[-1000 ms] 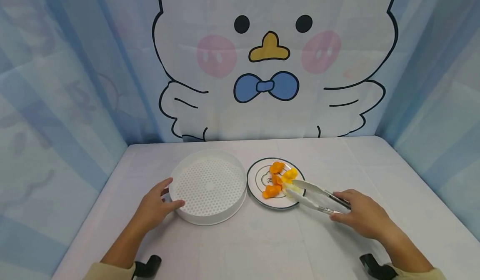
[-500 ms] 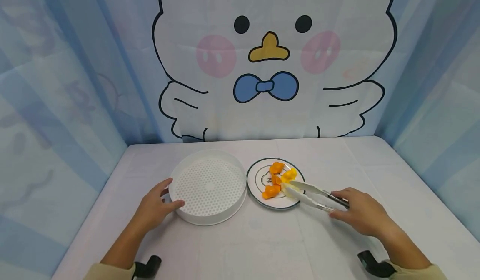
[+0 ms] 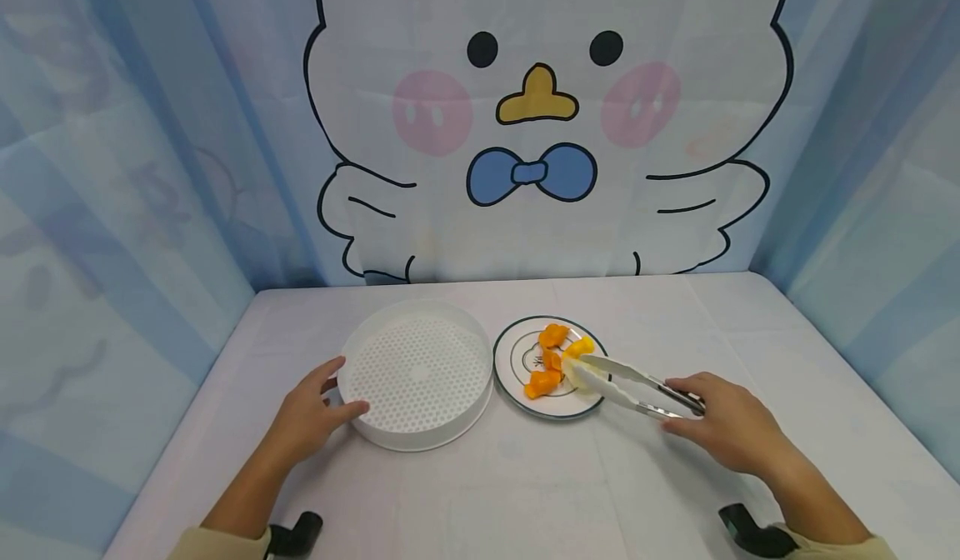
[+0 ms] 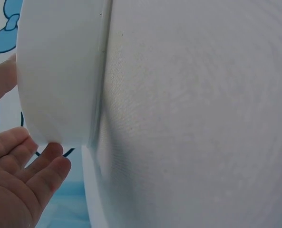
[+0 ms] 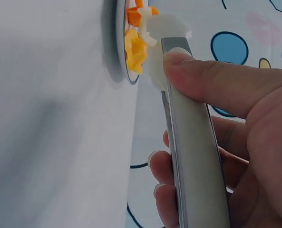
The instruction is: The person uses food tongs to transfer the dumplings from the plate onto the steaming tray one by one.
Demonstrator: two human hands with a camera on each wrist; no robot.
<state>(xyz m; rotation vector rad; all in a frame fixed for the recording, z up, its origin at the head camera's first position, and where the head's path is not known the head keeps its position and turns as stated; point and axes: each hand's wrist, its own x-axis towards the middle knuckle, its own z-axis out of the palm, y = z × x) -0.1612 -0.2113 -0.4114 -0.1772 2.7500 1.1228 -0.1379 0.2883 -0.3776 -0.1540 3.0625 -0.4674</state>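
Observation:
My left hand [image 3: 307, 414] rests its fingertips and thumb against the near-left wall of a round white steamer basket [image 3: 416, 372] with a perforated floor. In the left wrist view, the fingertips touch the basket wall [image 4: 60, 71] without wrapping it. My right hand [image 3: 727, 422] grips metal tongs [image 3: 637, 389] with pale tips. The thumb presses one arm and the fingers lie behind the other in the right wrist view. The tips of the tongs are at a pale yellow piece [image 3: 577, 375] on the plate; whether they pinch it, I cannot tell.
On the white plate [image 3: 513, 381] with a dark rim, beside the basket, lie orange pieces [image 3: 543, 382] and a yellow piece [image 3: 581, 347]. A white cloth covers the table [image 3: 480, 493]. Printed curtains [image 3: 540, 235] stand behind it and at both sides.
The tongs' tips have shifted slightly left and away from me over the pale yellow piece, partly covering it. The left hand and the basket have stayed in place.

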